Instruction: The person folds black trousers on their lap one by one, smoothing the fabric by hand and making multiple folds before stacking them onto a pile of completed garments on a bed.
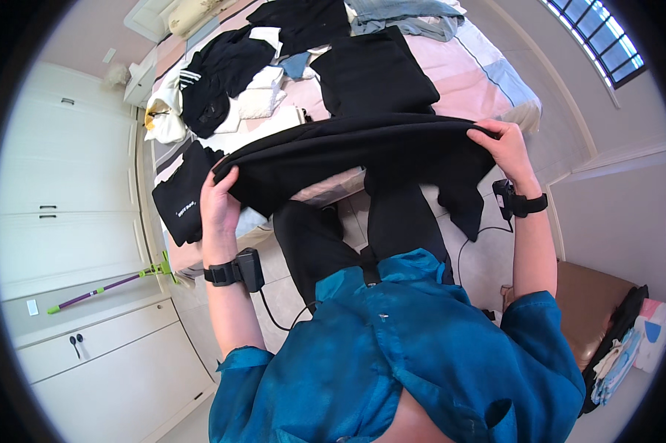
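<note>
A black cloth garment (355, 147) is stretched sideways above my knees, at the near edge of the bed. My left hand (220, 196) grips its left end, thumb on top. Its right end is pinched in my right hand (502, 147), and a loose part hangs down below that side. Just beyond it, a folded black garment (374, 72) lies on the bed. Near my left hand is another folded black garment (180, 194) with small white lettering. Each of my wrists wears a black strap with a small cabled box.
The bed (477, 88) holds a black garment with white stripes (227, 72), white clothes (261, 99) and light blue denim (405, 19). A green and purple mop (111, 285) leans by white cabinets (67, 183) on the left. A brown padded seat (593, 310) stands at the right.
</note>
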`<act>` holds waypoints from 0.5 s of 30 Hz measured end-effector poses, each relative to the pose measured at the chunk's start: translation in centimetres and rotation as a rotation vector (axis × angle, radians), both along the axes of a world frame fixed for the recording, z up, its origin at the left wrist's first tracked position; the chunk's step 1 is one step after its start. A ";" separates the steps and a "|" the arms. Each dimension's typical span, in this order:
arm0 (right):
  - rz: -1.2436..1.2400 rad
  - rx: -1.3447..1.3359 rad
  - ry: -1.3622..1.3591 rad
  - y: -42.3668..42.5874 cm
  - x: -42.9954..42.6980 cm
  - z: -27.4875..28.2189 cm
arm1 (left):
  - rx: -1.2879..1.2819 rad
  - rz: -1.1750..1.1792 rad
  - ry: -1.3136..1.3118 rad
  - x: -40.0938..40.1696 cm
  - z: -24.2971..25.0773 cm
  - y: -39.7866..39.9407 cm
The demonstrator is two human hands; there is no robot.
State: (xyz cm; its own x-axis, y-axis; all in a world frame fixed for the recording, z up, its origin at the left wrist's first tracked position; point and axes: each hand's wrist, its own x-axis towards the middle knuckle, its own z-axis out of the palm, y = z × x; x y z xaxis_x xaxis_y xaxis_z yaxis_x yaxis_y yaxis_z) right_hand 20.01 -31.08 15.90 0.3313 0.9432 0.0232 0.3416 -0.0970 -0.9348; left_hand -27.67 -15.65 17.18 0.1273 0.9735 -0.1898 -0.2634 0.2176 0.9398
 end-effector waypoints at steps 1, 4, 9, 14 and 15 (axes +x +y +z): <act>0.009 0.023 0.036 0.2 -0.6 0.5 | 0.058 0.011 -0.007 -0.8 0.3 -0.3; 0.123 0.145 -0.031 -0.2 -2.8 0.5 | 0.166 -0.023 0.049 -4.4 0.3 -2.1; 0.320 0.164 -0.211 -3.5 -8.9 -5.1 | 0.313 -0.033 0.545 -11.0 -5.4 -8.5; 0.536 -0.049 -0.199 -7.2 -13.8 -12.5 | -0.131 0.132 0.526 -16.9 -17.4 -18.1; 0.526 -0.080 -0.228 -7.4 -14.2 -13.0 | -0.306 0.142 0.651 -17.2 -18.6 -19.5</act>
